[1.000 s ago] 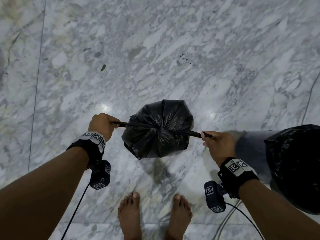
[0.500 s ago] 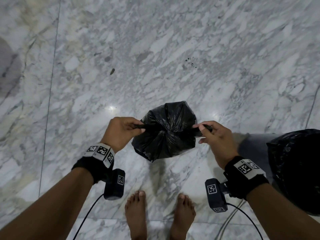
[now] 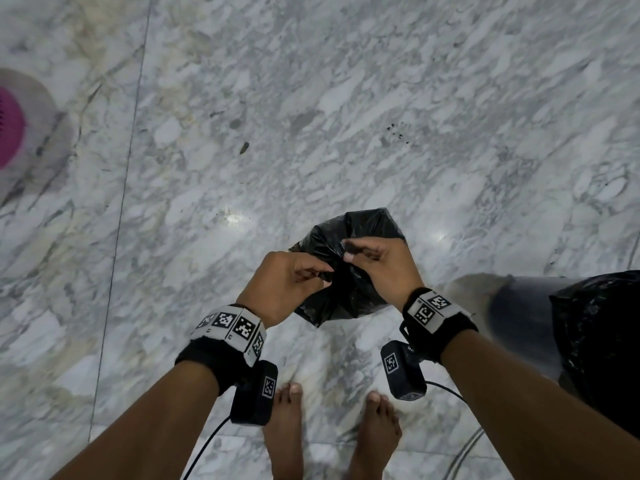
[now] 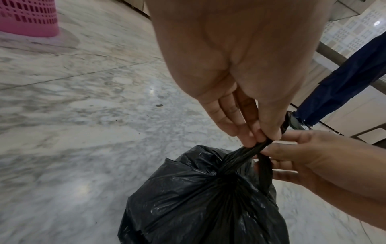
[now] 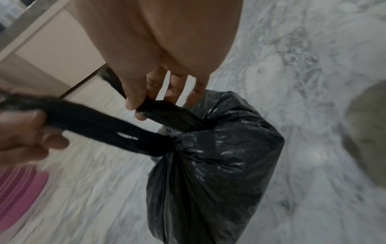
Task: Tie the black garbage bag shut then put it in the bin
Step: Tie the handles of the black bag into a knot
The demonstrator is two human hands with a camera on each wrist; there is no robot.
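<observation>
The black garbage bag point(image 3: 367, 225) hangs above the marble floor, its neck gathered into a first knot point(image 4: 226, 175) with two twisted ends sticking out. My left hand point(image 3: 320, 271) pinches one twisted end point(image 4: 248, 151) between thumb and fingertips. My right hand point(image 3: 363, 254) pinches the other end point(image 5: 165, 109) just above the bag point(image 5: 208, 165). Both hands are close together over the knot. The bin point(image 3: 519, 306), grey with a black liner point(image 3: 606, 341), stands at the right, next to my right forearm.
A pink slotted basket point(image 4: 29, 16) stands on the floor far left, also at the head view's left edge as the basket point(image 3: 8, 129). My bare feet point(image 3: 287, 427) are below the bag. A dark blue folded umbrella point(image 4: 344, 79) leans on beige cabinets behind.
My hands, pulled wide apart with the ends stretched sideways a second ago, have come together over the bag. The ends are now slack and brought toward each other.
</observation>
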